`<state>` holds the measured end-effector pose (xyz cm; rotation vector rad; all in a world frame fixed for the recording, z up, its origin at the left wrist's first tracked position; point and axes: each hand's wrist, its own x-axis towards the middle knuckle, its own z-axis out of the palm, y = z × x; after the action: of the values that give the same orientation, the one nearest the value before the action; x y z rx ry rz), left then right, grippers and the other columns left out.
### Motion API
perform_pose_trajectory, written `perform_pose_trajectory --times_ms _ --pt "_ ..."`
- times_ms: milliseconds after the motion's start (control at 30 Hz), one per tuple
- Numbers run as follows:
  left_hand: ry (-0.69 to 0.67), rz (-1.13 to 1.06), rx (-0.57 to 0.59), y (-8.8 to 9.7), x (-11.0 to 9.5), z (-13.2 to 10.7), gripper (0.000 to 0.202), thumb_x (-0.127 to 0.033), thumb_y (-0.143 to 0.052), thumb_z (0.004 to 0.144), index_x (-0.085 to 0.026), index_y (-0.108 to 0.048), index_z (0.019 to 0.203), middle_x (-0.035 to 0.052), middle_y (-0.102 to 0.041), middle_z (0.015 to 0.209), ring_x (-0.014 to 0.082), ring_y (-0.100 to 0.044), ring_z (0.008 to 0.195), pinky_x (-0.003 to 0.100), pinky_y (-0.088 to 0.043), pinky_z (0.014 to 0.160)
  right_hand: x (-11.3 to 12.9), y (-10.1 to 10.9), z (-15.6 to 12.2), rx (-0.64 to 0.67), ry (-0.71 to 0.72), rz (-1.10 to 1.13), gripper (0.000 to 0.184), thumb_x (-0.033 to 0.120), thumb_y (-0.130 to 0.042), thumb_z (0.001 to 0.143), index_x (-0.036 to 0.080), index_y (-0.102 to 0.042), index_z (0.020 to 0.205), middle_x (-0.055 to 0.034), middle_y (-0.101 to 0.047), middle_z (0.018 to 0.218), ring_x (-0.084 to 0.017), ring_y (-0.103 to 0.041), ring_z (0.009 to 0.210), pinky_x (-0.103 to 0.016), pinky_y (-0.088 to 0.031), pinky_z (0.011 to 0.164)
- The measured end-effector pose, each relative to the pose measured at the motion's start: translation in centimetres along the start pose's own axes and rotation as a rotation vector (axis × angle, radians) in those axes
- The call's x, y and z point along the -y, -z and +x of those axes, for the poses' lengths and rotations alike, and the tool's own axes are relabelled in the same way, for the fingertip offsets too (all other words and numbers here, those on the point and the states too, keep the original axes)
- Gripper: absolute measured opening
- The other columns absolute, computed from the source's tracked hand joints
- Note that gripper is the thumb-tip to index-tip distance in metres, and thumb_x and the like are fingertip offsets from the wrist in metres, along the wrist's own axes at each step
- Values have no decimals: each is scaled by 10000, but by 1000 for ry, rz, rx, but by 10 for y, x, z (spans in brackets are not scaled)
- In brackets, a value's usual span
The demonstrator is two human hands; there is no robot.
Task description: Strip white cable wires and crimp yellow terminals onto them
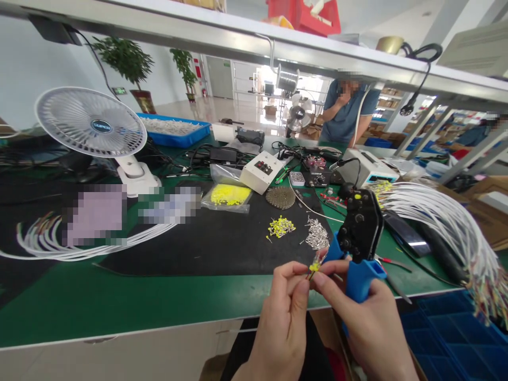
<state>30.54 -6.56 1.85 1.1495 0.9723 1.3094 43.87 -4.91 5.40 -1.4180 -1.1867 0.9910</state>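
My right hand (pixel 367 317) is closed around the blue handles of a crimping tool (pixel 361 227), whose black head points up and away. Its thumb and index finger also meet a small cluster of yellow-collared terminals (pixel 315 266) on thin wires. From the other side, my left hand (pixel 288 312) pinches those wires between thumb and fingers. Just beyond my hands, on a black mat (pixel 190 254), lie a pile of yellow-collared terminals (pixel 281 226) and a pile of bare silver ones (pixel 316 234). The wires below my fingertips are mostly hidden.
A white fan (pixel 93 124) stands at the left, near a bundle of white cables (pixel 115 238). Behind the mat are a bag of yellow pieces (pixel 228 194) and a grey switch box (pixel 262 170). More white cables (pixel 432 206) spread at the right. A person (pixel 345 114) stands beyond the bench.
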Motion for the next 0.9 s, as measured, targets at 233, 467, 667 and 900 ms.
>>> perform_pose_trajectory --times_ms 233,467,667,900 --pt "122 -151 104 5 -19 11 249 -429 -589 1004 -202 -669 1067 42 -713 1095 146 -643 980 250 -516 934 -5 0 0 14 -14 88 306 498 -850 782 232 -765 907 -68 -753 1080 -261 -709 982 -419 -546 958" --pt "89 -99 -12 5 -16 12 214 -422 -693 944 -213 -652 958 -16 -647 908 106 -599 874 186 -485 811 -9 0 3 25 -25 169 296 480 -857 786 227 -766 911 -80 -751 1136 -297 -690 1104 -436 -511 1012" --pt "-22 70 -118 14 -22 16 202 -407 -693 943 -213 -666 895 -27 -597 866 95 -561 824 167 -461 750 -10 4 6 67 -45 181 315 503 -846 788 212 -741 853 -86 -736 1199 -311 -661 1162 -443 -465 1062" --pt "-185 142 -227 26 -56 36 153 -358 -704 943 -213 -698 895 -34 -617 834 85 -563 798 143 -453 719 -10 13 -13 206 -145 74 523 617 -754 832 196 -694 1137 -95 -751 1060 -276 -698 968 -373 -524 879"
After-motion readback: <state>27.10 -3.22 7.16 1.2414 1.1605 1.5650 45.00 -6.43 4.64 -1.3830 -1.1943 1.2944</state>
